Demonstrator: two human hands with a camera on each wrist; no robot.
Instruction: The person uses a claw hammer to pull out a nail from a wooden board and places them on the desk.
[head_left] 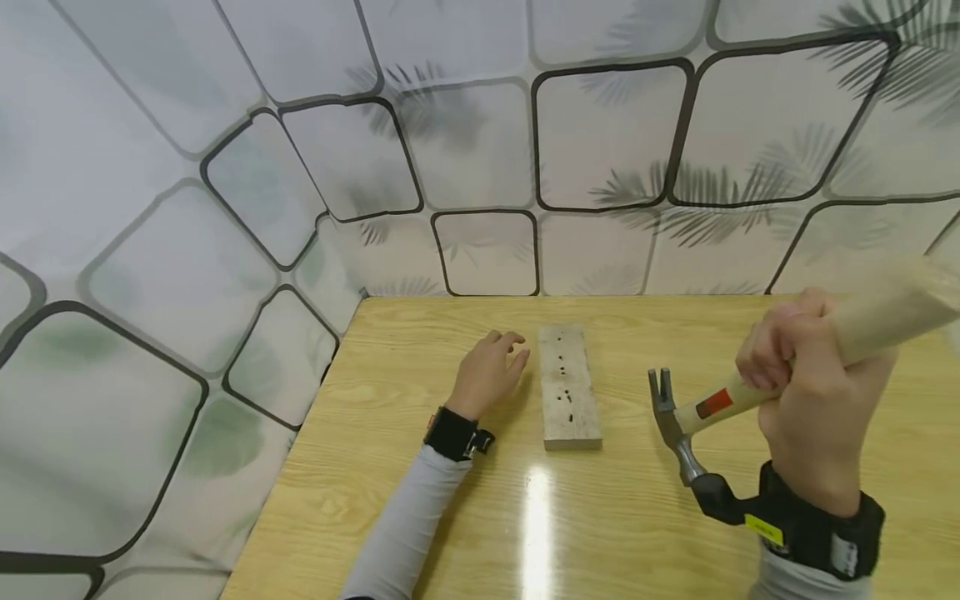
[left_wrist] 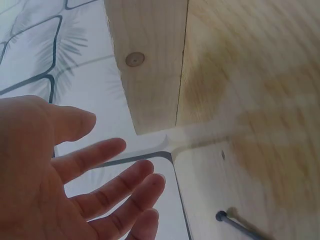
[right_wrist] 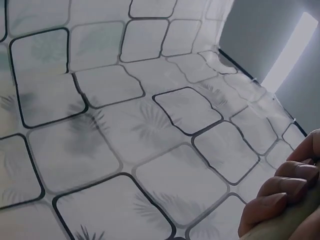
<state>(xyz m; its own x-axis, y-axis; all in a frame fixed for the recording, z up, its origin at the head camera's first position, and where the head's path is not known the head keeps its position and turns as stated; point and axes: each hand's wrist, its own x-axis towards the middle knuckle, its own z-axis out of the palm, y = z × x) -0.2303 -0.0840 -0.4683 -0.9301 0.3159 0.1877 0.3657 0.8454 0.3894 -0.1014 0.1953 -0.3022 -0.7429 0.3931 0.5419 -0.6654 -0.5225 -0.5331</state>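
Observation:
My right hand (head_left: 821, 392) grips a claw hammer (head_left: 712, 408) around its pale handle, raised above the table's right side. The metal head points to the lower left and the blurred handle end to the upper right. In the right wrist view, curled fingers (right_wrist: 285, 195) wrap the handle. My left hand (head_left: 487, 375) is beside the left edge of a grey wooden board (head_left: 568, 387) with several dark marks, apart from it. The left wrist view shows its fingers loosely spread and holding nothing, near a pale wooden piece (left_wrist: 150, 65) with a round spot.
A dark nail-like rod (left_wrist: 222, 216) with a round head shows in the left wrist view. The wood-grain table (head_left: 420, 333) meets a patterned curtain (head_left: 480, 150) at the back and left. A bright lamp (right_wrist: 290, 52) shows high up.

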